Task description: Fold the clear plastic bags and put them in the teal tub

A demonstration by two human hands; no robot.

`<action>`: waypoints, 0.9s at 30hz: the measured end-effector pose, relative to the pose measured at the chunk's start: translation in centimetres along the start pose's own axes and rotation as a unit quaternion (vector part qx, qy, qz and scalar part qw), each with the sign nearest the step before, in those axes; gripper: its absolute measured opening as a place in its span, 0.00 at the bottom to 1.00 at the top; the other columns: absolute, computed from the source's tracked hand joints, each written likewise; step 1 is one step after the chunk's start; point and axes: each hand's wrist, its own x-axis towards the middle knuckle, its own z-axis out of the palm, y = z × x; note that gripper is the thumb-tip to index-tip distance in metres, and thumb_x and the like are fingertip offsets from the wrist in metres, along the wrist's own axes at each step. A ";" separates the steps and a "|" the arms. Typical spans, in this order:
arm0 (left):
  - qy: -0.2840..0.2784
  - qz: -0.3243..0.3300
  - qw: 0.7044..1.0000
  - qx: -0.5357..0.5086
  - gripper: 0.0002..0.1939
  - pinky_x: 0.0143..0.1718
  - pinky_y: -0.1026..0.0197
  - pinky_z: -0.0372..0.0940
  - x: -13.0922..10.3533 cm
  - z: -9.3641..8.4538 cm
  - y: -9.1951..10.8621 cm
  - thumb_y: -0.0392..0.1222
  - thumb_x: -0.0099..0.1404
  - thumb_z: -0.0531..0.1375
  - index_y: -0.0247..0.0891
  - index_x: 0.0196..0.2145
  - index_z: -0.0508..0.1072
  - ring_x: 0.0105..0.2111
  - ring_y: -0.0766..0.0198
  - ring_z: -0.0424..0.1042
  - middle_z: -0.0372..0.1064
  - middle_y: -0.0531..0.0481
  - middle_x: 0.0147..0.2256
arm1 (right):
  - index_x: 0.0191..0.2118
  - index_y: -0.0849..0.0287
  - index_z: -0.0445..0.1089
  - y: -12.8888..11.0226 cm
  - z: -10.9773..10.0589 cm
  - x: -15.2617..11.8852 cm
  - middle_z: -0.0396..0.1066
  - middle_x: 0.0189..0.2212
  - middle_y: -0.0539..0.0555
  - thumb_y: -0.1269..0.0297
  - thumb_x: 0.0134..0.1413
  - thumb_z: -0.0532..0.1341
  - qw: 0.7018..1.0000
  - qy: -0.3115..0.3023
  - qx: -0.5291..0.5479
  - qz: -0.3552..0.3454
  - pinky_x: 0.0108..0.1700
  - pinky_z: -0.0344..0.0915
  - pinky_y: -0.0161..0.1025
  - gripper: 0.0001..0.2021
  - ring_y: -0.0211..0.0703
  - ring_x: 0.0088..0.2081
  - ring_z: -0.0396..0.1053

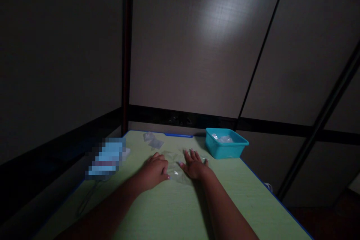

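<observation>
A thin clear plastic bag (180,174) lies flat and slightly wrinkled on the green tabletop, catching a small glint of light. At its left edge is my left hand (154,171), fingers curled inward against the bag and thumb pointing right; the fingertips are partly hidden. My right hand (194,165) rests palm down on the bag's right side, its fingers spread and stretched out. Farther back on the left, a crumpled piece of clear plastic (153,140) lies by itself.
A turquoise plastic basket (227,151) with clear plastic inside stands at the back right. On the left lies a blurred-out blue item (108,157) with a cord strap (90,197). The green table (157,210) has blue edging and stands against dark cabinet panels (185,56).
</observation>
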 end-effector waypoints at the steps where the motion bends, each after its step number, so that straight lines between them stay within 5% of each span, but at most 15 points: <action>1: 0.002 0.003 1.000 -0.020 0.08 0.36 0.63 0.53 0.1 0.1 -0.1 0.42 0.50 0.63 0.38 0.23 0.66 0.36 0.60 0.61 0.64 0.52 0.29 | 0.62 0.46 0.24 0.0 0.0 0.0 0.17 0.63 0.52 0.36 0.50 0.34 1.000 -0.001 0.000 0.001 0.53 0.28 0.69 0.37 0.53 0.62 0.19; 9: 0.025 -0.088 0.944 -0.316 0.10 0.26 0.65 0.53 1.1 0.0 0.1 0.45 0.52 0.59 0.36 0.22 0.64 0.25 0.66 0.61 0.61 0.56 0.21 | 0.62 0.45 0.24 0.1 0.1 0.3 0.18 0.63 0.52 0.34 0.49 0.36 1.000 -0.002 0.005 0.004 0.53 0.27 0.70 0.38 0.53 0.62 0.19; 16: -0.018 -0.201 0.794 -0.573 0.13 0.35 0.61 0.60 0.9 -0.5 1.0 0.45 0.49 0.63 0.37 0.25 0.63 0.30 0.63 0.70 0.70 0.51 0.26 | 0.62 0.46 0.23 -0.1 -0.2 -0.2 0.18 0.63 0.52 0.36 0.50 0.36 1.000 -0.007 0.007 -0.006 0.53 0.28 0.70 0.37 0.52 0.62 0.18; 20: -0.024 -0.229 0.730 -0.643 0.13 0.42 0.56 0.62 0.7 -0.4 1.1 0.45 0.50 0.63 0.37 0.30 0.65 0.34 0.59 0.73 0.72 0.48 0.30 | 0.62 0.46 0.24 0.0 -0.1 -0.2 0.18 0.63 0.52 0.36 0.50 0.35 1.000 0.000 0.004 -0.006 0.53 0.28 0.70 0.37 0.53 0.62 0.19; 27: -0.102 -0.254 0.677 -0.683 0.18 0.47 0.55 0.60 0.8 -0.1 1.9 0.48 0.53 0.63 0.32 0.36 0.68 0.40 0.53 0.72 0.73 0.39 0.35 | 0.62 0.46 0.24 0.0 0.1 0.0 0.19 0.63 0.52 0.36 0.50 0.34 1.000 0.001 -0.001 -0.002 0.53 0.28 0.70 0.37 0.53 0.62 0.20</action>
